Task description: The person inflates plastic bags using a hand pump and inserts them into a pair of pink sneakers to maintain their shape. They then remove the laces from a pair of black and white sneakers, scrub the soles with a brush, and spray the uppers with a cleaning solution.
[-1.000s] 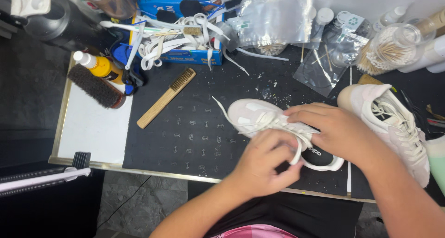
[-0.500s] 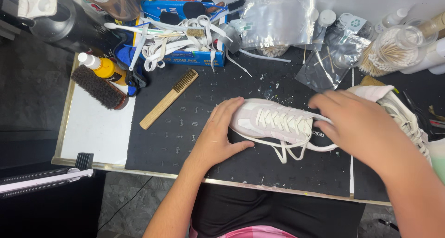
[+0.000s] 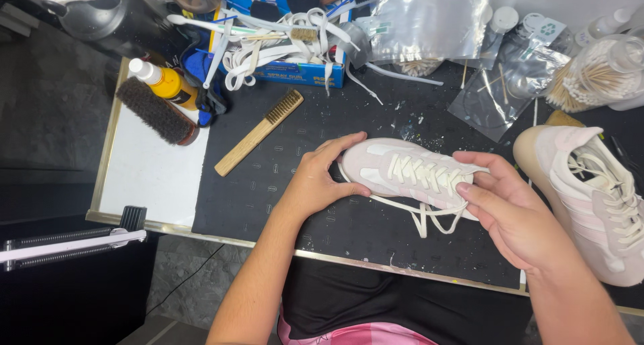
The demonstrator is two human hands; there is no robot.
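Pale pink sneaker [image 3: 402, 174], cream-laced, centre of frame on black mat [image 3: 282, 197]: toe cupped by left hand [image 3: 318, 180], heel end gripped by right hand [image 3: 513, 207], fingers of both curled around it. Second sneaker [image 3: 590, 197], right edge; wooden brush [image 3: 258, 132] and dark bristle brush [image 3: 154, 110], upper left.

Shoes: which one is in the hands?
The pale pink shoe at centre, gripped by left hand and right hand; the other shoe lies untouched at right.

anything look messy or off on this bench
Yes: loose white laces sprawl tangled over the blue box, and pale specks litter the black mat above the held sneaker, whose lace ends dangle untied.
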